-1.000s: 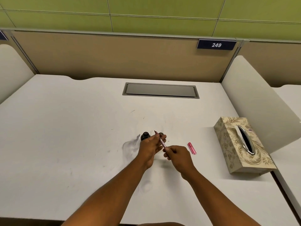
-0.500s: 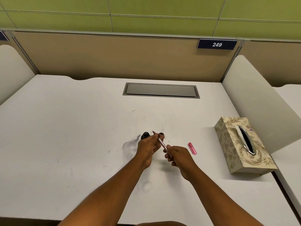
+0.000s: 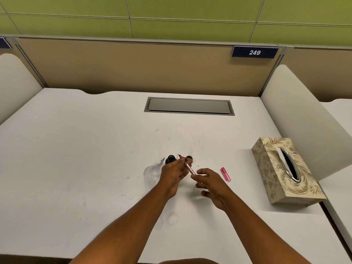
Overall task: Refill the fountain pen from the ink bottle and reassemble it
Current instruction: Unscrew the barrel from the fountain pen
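My left hand (image 3: 174, 174) grips a slim pink fountain pen (image 3: 188, 167) near its front, with the nib pointing up and away to the left. The black ink bottle (image 3: 170, 159) stands uncapped on the desk just behind that hand, and its dark cap (image 3: 189, 158) lies to the right of it. My right hand (image 3: 211, 184) is at the pen's rear end with its fingers spread and loose; the fingertips lie against the barrel end without closing on it. The pink pen cap (image 3: 226, 173) lies on the desk right of both hands.
A patterned tissue box (image 3: 285, 187) stands at the right. A grey cable hatch (image 3: 188, 106) is set into the white desk (image 3: 76, 159) further back. White dividers (image 3: 297, 111) rise on both sides, and a tan panel closes the back. Faint ink smudges mark the desk left of the bottle.
My right hand has loosened from a pinch on the pen's rear end and its fingers have spread. The left hand and pen have barely moved.
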Demonstrator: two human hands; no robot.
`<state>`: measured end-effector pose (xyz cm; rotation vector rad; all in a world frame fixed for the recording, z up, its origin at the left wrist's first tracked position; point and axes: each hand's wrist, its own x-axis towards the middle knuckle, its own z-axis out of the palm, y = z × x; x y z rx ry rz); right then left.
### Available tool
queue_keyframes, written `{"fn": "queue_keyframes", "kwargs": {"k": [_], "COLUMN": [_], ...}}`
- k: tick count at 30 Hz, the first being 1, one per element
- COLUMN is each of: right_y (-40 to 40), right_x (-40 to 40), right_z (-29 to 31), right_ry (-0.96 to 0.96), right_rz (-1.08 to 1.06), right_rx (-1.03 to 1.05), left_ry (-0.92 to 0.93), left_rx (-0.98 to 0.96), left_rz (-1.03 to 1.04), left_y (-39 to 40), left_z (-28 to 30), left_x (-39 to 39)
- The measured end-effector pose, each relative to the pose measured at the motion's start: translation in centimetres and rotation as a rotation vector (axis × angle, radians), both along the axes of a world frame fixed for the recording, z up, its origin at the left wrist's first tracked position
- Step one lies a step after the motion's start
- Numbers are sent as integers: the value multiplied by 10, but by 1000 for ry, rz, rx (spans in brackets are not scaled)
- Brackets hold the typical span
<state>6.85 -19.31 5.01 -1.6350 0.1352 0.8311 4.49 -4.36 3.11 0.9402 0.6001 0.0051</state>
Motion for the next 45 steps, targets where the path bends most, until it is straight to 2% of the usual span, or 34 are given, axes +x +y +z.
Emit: {"fn": "queue_keyframes", "kwargs": {"k": [6,14,19,45], "right_y": [0,-5,-5,2], "right_x": [-1,-4,-6,-14], "right_z": [2,2,-2,5], "right_ry": [-6,51,7,84], "right_rz": [49,72,58,54], "right_rx": [-52,-12,-14,6], "left_ry": [20,35,43,13], "left_rx": [-3,3,-2,-16], "left_rz": [-2,-10,3,20], "left_y": [-2,-6,-7,-2], "left_z": [-3,-5,-7,-3], "left_x": [-3,-5,-7,-12]}}
